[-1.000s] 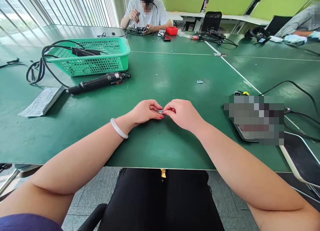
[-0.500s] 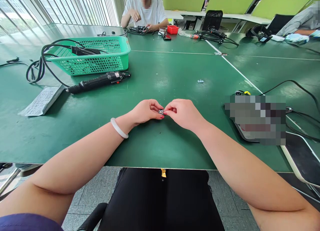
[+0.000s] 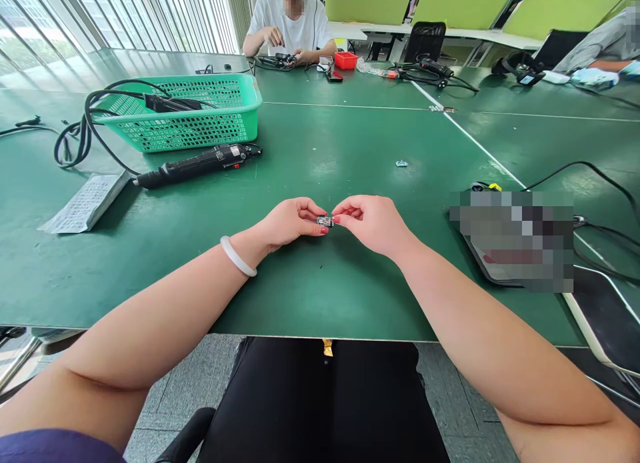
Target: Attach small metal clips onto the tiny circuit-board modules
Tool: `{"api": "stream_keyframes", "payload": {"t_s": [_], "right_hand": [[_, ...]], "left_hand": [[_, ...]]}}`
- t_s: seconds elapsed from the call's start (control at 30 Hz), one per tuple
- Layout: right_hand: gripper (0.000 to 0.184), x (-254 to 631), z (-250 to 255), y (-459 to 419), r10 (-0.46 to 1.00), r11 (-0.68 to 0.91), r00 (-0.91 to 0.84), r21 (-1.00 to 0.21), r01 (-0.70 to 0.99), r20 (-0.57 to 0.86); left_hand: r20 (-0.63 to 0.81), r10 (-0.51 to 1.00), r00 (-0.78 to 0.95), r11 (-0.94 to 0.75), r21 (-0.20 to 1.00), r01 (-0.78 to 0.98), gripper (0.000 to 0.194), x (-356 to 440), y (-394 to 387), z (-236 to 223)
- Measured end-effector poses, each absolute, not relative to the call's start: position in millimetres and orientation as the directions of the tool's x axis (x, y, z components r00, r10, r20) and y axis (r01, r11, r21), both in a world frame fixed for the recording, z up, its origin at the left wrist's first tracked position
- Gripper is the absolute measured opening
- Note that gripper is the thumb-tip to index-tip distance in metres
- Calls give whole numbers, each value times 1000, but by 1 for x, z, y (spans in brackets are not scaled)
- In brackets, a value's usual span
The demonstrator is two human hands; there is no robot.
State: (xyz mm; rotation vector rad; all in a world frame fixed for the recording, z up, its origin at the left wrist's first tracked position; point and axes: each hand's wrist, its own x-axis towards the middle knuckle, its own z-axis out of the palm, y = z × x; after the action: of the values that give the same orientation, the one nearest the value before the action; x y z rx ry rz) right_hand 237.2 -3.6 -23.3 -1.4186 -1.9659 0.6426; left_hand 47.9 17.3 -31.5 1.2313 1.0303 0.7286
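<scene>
My left hand (image 3: 295, 220), with a white bangle at its wrist, pinches a small circuit board (image 3: 325, 221) between thumb and fingers. The piece is dark with silvery marks and pokes out to the right of the fingertips, just above the green table (image 3: 320, 289). Thumb and forefinger of my right hand (image 3: 370, 223) are pressed together at the board's right end. Whether they grip its edge or some tiny thing there is too small to tell.
Left of my hands lie a black electric screwdriver (image 3: 200, 164), a green basket (image 3: 195, 129) with cables, and a paper-covered block (image 3: 85, 203). A small bluish piece (image 3: 401, 163) lies ahead. At right are a blurred dark device (image 3: 510, 243) and a phone-like slab (image 3: 603, 316). A person (image 3: 290, 29) sits opposite.
My right hand has shifted slightly right, and its fingertips have drawn back from over the board, so more of it shows. My left hand has stayed nearly in place.
</scene>
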Motion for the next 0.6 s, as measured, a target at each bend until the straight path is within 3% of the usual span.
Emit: {"api": "stream_keyframes", "payload": {"t_s": [0.2,0.6], "right_hand": [[27,238,-30,0,960,233,-260,-806,543,102],[12,233,-28,-3,944,321,-267,-707,630,191]], "left_hand": [[-224,891,395,232,972,26,31,47,18,-33],[-217,897,384,230,973,12,36,47,19,-32]]}}
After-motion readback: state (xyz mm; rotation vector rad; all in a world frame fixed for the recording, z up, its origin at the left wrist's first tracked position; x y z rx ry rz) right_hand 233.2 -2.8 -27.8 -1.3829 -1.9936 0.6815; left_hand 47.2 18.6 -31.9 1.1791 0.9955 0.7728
